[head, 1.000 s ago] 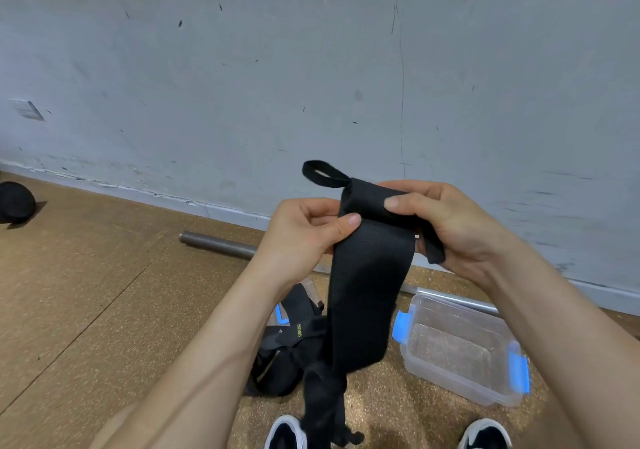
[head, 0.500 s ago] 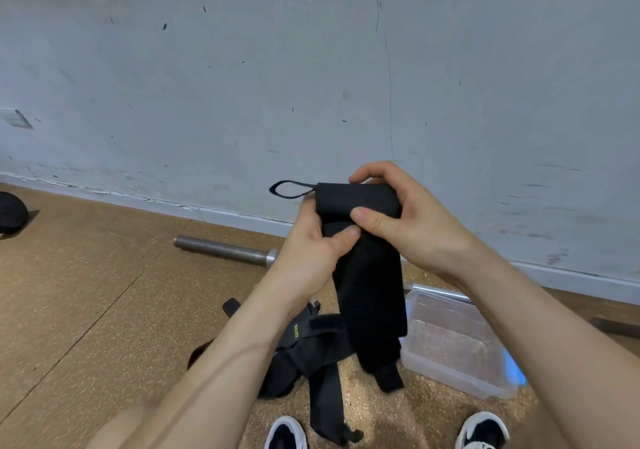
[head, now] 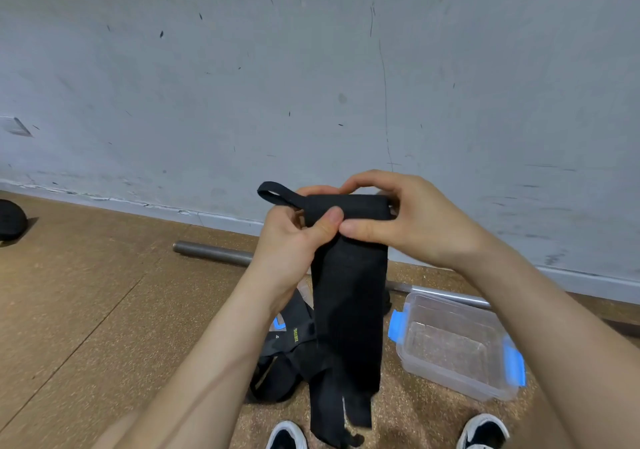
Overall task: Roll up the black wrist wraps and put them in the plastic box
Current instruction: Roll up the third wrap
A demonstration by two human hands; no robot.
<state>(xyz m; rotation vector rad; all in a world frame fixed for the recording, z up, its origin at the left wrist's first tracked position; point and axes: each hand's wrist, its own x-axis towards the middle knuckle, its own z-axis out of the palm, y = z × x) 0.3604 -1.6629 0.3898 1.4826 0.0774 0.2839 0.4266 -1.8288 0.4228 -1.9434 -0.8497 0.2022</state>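
Left hand [head: 294, 237] and right hand [head: 408, 220] pinch the black wrist wrap [head: 349, 292] at its roll; wind tight, edges square, thumb loop [head: 273, 194] at nine o'clock

Steel bar [head: 213, 252] nr wall [head: 311, 67]; sneakers [head: 285, 436]

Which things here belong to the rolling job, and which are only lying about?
For the job:
wrist wrap, pinched at its rolled top by the left hand and right hand; plastic box, open on the floor; black straps on the floor, probably more wraps.

Lying about:
metal bar by the wall; black round thing at far left; shoes.
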